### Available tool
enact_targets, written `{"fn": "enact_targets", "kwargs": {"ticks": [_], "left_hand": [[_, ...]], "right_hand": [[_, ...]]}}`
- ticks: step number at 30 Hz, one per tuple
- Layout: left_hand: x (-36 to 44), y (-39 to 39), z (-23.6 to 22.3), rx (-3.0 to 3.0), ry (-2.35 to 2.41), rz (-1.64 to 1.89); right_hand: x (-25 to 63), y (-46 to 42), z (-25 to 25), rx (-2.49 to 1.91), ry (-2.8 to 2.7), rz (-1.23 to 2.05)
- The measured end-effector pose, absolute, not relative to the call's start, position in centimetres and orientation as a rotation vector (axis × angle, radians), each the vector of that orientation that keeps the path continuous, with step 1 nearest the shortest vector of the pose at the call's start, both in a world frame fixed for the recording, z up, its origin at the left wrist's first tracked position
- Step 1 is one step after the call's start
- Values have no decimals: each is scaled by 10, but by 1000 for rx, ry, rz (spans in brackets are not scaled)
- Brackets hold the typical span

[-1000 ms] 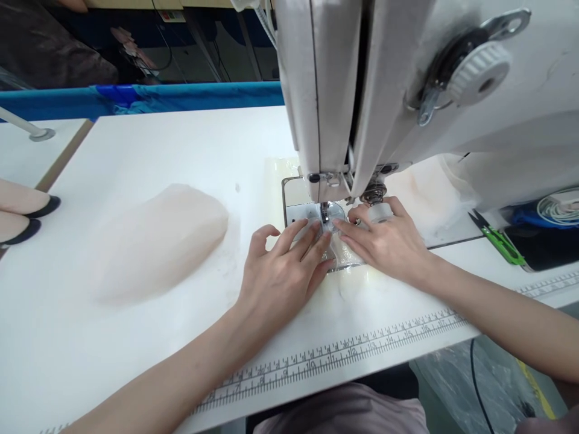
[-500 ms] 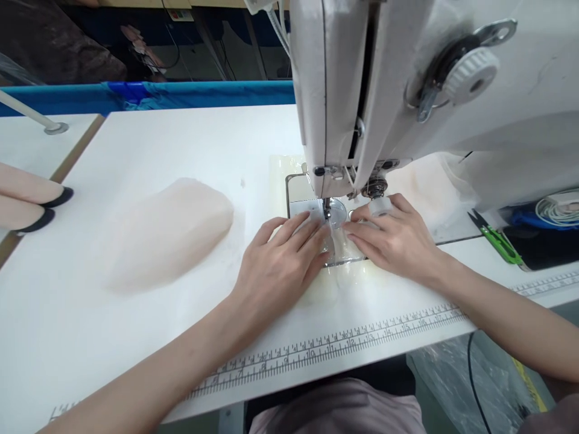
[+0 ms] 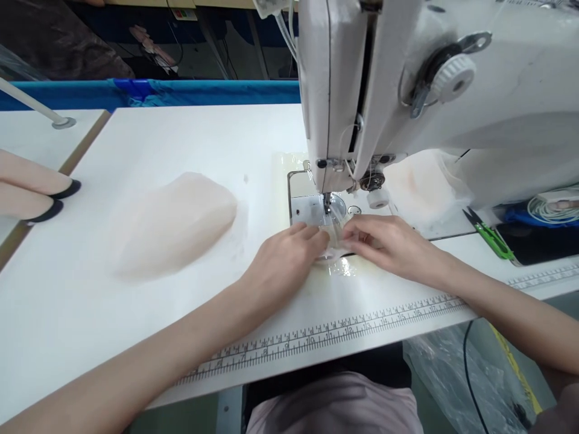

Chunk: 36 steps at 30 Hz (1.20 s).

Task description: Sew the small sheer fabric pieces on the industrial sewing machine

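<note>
A white sewing machine (image 3: 407, 90) stands over its metal needle plate (image 3: 307, 208) on a white table (image 3: 181, 138). A small sheer, pale piece of fabric (image 3: 335, 236) lies just in front of the presser foot (image 3: 326, 202). My left hand (image 3: 284, 259) has its fingertips curled and pinched on the left edge of that piece. My right hand (image 3: 389, 244) pinches its right edge. The two hands nearly touch over the plate.
A stack of sheer peach fabric pieces (image 3: 174, 220) lies left of the hands. More pale fabric (image 3: 420, 187) sits behind the machine's arm. Green thread snips (image 3: 491, 235) lie at the right. A printed ruler (image 3: 339, 331) runs along the table's front edge. Another person's feet in black shoes (image 3: 54, 202) show at far left.
Both hands have drawn back from the presser foot toward me; the fingers, earlier flat on the fabric, are now curled in a pinch on it.
</note>
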State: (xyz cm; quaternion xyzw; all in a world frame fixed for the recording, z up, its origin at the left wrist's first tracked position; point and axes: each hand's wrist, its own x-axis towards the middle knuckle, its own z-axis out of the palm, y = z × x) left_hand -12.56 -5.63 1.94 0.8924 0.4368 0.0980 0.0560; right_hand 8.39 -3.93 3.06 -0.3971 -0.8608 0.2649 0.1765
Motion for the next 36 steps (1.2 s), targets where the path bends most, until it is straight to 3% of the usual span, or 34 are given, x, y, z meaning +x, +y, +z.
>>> {"fn": "enact_targets", "kwargs": {"ticks": [5, 12, 19, 22, 29, 36], "left_hand": [[-130, -37, 43, 2301, 1365, 341], [-139, -7, 45, 2287, 1330, 141], [-146, -5, 41, 2205, 1059, 311], [-148, -18, 34, 2381, 986, 350], [-141, -61, 11, 3264, 914, 595], [-143, -73, 9, 3281, 987, 475]], "right_hand": [[85, -33, 30, -1082, -2483, 469], [78, -21, 19, -1021, -2168, 71], [77, -22, 12, -1031, -2191, 89], [80, -31, 14, -970, -2309, 130], [82, -43, 17, -690, -2552, -219], [81, -43, 16, -640, -2565, -179]]}}
